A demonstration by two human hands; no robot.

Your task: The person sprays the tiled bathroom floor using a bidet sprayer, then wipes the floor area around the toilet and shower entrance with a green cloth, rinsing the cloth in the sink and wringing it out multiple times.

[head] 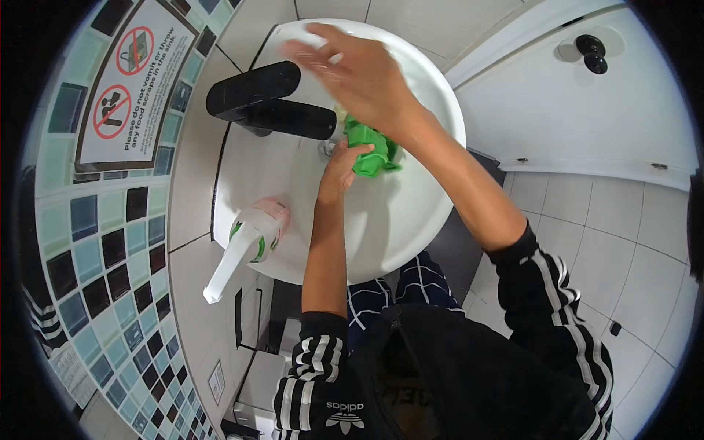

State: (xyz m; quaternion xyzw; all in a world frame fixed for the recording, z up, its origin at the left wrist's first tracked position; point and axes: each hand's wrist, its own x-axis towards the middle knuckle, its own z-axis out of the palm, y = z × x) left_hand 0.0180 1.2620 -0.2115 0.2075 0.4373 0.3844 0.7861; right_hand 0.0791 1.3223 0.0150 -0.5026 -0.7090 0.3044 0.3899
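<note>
My left hand (pixel 344 164) grips a crumpled green cloth (pixel 369 155) low inside the white ceramic washbasin (pixel 418 203), beside the metal drain (pixel 328 147). Above the cloth, near the end of the black faucet (pixel 286 113), my right hand (pixel 355 69) is raised with its fingers apart and blurred; I see nothing in it. Something pale yellowish (pixel 341 114) shows between the faucet's spout and my right wrist, too hidden to name. A pump bottle (pixel 261 225) with a white pump head and pink contents stands on the basin's ledge, left of my left forearm.
A mosaic-tiled wall (pixel 113 242) with a framed sign (pixel 135 88) rises at the left. At the right are a white door (pixel 561 104) with a black knob (pixel 593 54) and a tiled floor (pixel 599 236). A toilet (pixel 261 379) is partly visible below the basin's left side.
</note>
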